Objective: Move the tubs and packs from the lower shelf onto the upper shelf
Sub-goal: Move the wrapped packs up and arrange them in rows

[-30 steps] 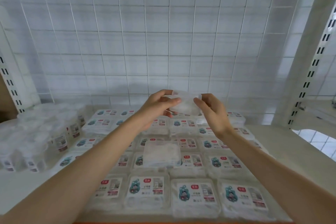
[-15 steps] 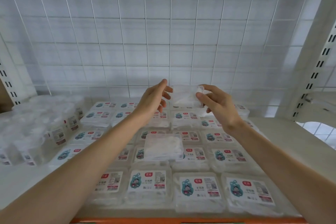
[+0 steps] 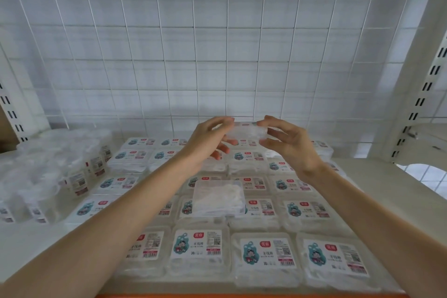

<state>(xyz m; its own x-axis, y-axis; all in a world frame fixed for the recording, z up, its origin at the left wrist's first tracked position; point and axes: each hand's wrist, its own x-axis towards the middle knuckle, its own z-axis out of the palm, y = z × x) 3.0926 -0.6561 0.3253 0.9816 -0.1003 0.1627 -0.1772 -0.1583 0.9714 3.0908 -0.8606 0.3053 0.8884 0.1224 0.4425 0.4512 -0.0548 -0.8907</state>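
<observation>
A clear flat pack (image 3: 246, 131) with a red-marked label hangs above the back rows of the shelf. My left hand (image 3: 208, 139) pinches its left end and my right hand (image 3: 287, 144) pinches its right end. Below them the white shelf (image 3: 377, 176) is covered with rows of labelled clear packs (image 3: 266, 253). One pack (image 3: 219, 197) lies face down on top of the middle rows. Clear round tubs (image 3: 48, 172) stand crowded at the left.
A white wire grid (image 3: 217, 43) backs the shelf. Slotted white uprights (image 3: 420, 94) stand at the right and the left. The shelf's front edge has an orange strip (image 3: 217, 295). Bare shelf surface shows at the right.
Both hands have lifted the pack slightly and turned it flatter, label side up. My left hand has closed back onto its left end.
</observation>
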